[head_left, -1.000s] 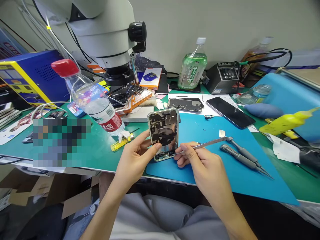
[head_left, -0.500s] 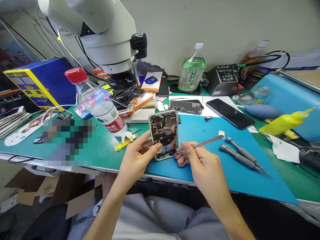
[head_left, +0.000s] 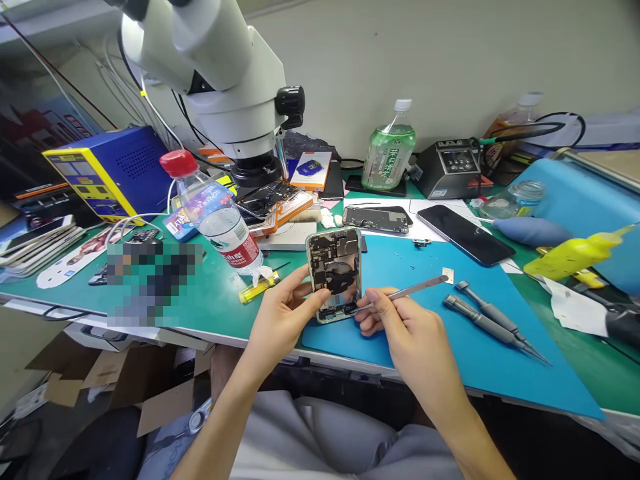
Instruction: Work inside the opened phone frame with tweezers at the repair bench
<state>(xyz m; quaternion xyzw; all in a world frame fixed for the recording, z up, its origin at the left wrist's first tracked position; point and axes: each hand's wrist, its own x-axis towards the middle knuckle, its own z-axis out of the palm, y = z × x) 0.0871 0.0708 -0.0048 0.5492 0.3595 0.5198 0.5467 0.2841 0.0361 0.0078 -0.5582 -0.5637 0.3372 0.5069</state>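
An opened smartphone (head_left: 336,267) is held tilted up over the blue mat, its circuit board and inner parts facing me. My left hand (head_left: 287,310) grips its left side, thumb on the lower left edge. Between the thumb and fingers of my right hand (head_left: 395,317) is a slim metal tweezers-like tool (head_left: 420,286). Its near tip meets the phone's lower right inner part; the flat end points up to the right. Whether that tip holds anything is too small to tell. Two grey screwdrivers (head_left: 483,321) lie right of my right hand, near a small pale square (head_left: 449,275).
A microscope (head_left: 225,100) stands at the back left, with a red-capped water bottle (head_left: 220,227) before it. Behind the blue mat (head_left: 525,380) lie a detached phone screen (head_left: 375,219) and a dark phone (head_left: 465,233). A yellow squeeze bottle (head_left: 575,253) lies at the right.
The whole view has shifted, so the scene sits slightly farther right and lower. The tool's tip remains at the phone's lower right; both hands keep their grips.
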